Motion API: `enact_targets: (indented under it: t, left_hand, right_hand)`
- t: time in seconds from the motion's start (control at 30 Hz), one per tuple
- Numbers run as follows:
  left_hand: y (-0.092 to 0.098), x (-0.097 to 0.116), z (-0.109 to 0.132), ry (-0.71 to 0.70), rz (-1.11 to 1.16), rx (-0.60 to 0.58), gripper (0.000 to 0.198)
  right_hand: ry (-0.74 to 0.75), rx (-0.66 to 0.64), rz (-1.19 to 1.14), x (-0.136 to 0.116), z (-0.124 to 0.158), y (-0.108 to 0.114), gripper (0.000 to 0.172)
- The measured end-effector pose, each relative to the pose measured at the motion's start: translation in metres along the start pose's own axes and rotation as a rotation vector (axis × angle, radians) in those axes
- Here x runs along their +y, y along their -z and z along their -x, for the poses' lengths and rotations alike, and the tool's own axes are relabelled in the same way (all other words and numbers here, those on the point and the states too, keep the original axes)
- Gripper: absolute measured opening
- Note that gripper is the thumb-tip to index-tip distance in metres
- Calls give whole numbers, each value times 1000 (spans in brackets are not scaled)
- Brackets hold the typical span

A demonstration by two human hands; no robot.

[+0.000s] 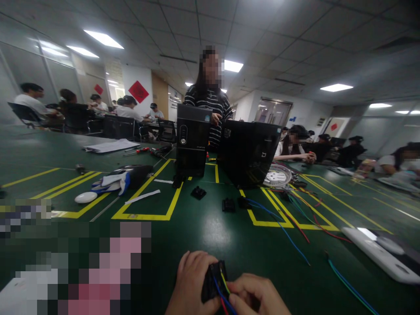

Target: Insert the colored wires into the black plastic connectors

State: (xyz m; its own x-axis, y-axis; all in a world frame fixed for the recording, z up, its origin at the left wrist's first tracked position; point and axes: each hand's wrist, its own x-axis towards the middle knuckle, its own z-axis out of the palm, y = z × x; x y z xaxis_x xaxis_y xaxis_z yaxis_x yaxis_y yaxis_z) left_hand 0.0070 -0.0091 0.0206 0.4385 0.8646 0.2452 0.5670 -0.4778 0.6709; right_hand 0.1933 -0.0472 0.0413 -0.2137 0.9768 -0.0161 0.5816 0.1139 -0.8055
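Near the bottom centre of the head view, my left hand point(193, 284) is wrapped round a small black part point(210, 286). Blue, yellow-green and red wires run over this part. My right hand point(252, 293) touches its right side, with thumb and forefinger pinched on the yellow-green wire point(225, 282). Where the wires enter the black part is too small to tell. Two more small black parts, one point(198, 192) left of the other point(229, 204), lie farther out on the green table point(203, 232).
Two black computer cases point(193, 144) point(249, 153) stand ahead, a person point(210, 96) behind them. Loose blue wires point(285, 227), a white fan-like part point(278, 175) and a white device point(377, 253) lie right. Gloves point(113, 181) and a white mouse point(85, 197) are left.
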Motion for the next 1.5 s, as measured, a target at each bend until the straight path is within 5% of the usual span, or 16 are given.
enact_targets:
  t: [1.5]
  left_hand:
    - [1,2,1,-6,-1,18,38]
  right_hand:
    - [-32,42,50,-3,-2,5,24]
